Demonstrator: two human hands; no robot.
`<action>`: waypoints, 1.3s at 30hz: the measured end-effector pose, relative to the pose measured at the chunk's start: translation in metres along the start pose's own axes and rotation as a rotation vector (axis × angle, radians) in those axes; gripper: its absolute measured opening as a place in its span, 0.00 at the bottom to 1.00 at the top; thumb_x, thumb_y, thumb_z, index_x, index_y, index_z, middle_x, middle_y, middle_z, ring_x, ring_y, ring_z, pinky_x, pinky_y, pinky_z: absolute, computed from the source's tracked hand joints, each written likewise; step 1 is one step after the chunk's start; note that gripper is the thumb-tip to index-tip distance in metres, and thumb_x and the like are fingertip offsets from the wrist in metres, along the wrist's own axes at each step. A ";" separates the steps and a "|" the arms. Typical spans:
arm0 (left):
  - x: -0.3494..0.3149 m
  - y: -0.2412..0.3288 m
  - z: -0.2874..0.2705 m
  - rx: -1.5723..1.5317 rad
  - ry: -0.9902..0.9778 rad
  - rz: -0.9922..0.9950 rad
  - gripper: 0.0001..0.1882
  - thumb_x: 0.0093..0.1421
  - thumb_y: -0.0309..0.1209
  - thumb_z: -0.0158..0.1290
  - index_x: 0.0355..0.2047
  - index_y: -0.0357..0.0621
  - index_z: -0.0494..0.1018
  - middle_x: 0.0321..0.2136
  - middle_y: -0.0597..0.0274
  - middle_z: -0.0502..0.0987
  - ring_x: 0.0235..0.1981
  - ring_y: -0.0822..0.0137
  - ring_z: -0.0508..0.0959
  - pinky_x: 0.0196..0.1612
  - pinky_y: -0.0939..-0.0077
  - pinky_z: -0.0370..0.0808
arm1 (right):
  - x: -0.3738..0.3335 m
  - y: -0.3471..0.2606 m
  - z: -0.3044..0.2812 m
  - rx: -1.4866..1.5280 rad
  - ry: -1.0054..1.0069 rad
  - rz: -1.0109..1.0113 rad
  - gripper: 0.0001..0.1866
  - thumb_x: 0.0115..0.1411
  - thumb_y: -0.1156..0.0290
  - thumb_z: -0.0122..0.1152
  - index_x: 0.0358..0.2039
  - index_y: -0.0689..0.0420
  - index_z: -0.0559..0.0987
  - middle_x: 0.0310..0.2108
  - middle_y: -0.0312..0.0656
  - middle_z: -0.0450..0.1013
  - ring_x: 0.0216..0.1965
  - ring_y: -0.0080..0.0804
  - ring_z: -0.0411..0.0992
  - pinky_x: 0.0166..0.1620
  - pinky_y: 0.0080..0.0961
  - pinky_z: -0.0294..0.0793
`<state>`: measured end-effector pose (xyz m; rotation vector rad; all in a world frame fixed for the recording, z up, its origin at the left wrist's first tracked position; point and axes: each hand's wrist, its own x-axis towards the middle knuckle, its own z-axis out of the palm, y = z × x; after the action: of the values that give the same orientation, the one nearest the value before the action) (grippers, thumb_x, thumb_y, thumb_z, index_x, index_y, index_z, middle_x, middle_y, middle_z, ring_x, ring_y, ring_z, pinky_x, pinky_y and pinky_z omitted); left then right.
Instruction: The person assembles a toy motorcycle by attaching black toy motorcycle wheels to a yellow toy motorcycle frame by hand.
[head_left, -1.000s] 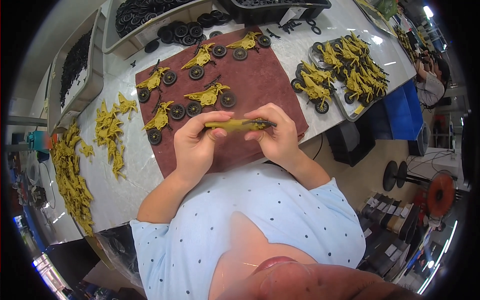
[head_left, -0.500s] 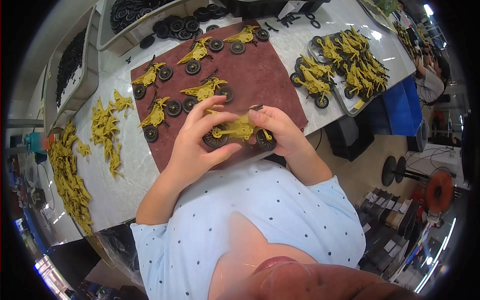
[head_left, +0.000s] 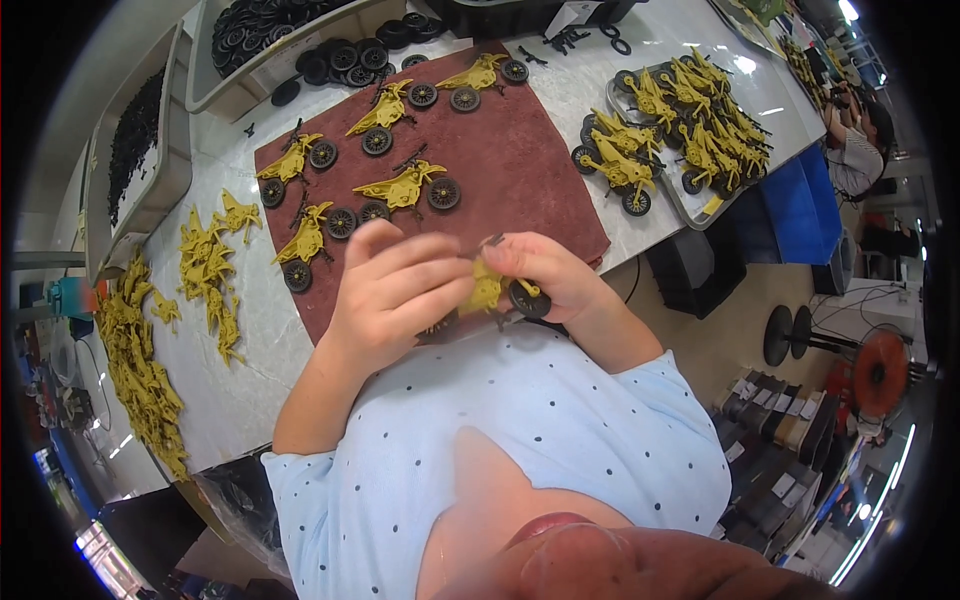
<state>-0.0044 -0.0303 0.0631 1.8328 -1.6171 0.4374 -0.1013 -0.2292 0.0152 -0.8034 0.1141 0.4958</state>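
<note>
Close to my body I hold a yellow toy motorcycle (head_left: pixel 486 290) with black spoked wheels. My right hand (head_left: pixel 560 275) is closed on one end of it, the thumb near a small black part at the top and a wheel showing below. Over the other end curls my left hand (head_left: pixel 400 290), covering most of that wheel; its fingertips are blurred. On the maroon mat (head_left: pixel 500 160) just beyond lies another toy motorcycle (head_left: pixel 400 188) with two wheels, and several more like it are spread toward the far edge.
At left lie heaps of yellow toy bodies (head_left: pixel 140 370). A grey bin of small black parts (head_left: pixel 135 150) stands behind them; a bin of black wheels (head_left: pixel 245 40) is at the back. On the right, a tray (head_left: pixel 690 210) holds piled toy motorcycles. A person (head_left: pixel 855 160) sits far right.
My left hand has closed from spread fingers to curled ones over the toy motorcycle, hiding one wheel. Both hands have come slightly lower with it.
</note>
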 end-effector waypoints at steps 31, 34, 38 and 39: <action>-0.120 -0.132 -0.049 0.479 0.168 -1.163 0.13 0.52 0.22 0.56 0.39 0.37 0.74 0.29 0.49 0.77 0.29 0.51 0.77 0.35 0.61 0.73 | -0.006 -0.007 -0.009 -1.535 1.215 -1.010 0.09 0.58 0.72 0.61 0.37 0.61 0.75 0.38 0.44 0.70 0.41 0.42 0.70 0.43 0.33 0.70; -0.086 -0.107 -0.051 0.442 0.279 -1.107 0.14 0.53 0.23 0.56 0.41 0.37 0.73 0.27 0.52 0.77 0.27 0.56 0.77 0.33 0.65 0.73 | 0.020 -0.015 0.016 -1.273 0.687 -0.937 0.06 0.59 0.74 0.58 0.36 0.62 0.77 0.36 0.43 0.73 0.38 0.40 0.72 0.44 0.30 0.71; -0.030 -0.041 -0.024 0.143 0.392 -0.887 0.19 0.52 0.22 0.59 0.46 0.39 0.71 0.25 0.57 0.76 0.24 0.65 0.77 0.29 0.73 0.74 | 0.064 -0.024 0.060 -0.633 0.254 -0.461 0.14 0.66 0.71 0.49 0.49 0.65 0.68 0.41 0.40 0.73 0.43 0.23 0.71 0.46 0.20 0.70; -0.023 -0.029 -0.014 0.081 0.384 -0.828 0.20 0.52 0.22 0.60 0.47 0.40 0.70 0.24 0.59 0.77 0.23 0.69 0.77 0.28 0.76 0.74 | 0.077 -0.022 0.060 -0.636 0.265 -0.466 0.14 0.66 0.71 0.49 0.49 0.65 0.68 0.41 0.40 0.73 0.43 0.23 0.71 0.46 0.20 0.70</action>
<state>0.0217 -0.0032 0.0519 2.1190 -0.5131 0.4309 -0.0285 -0.1704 0.0497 -1.4723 0.0076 -0.0342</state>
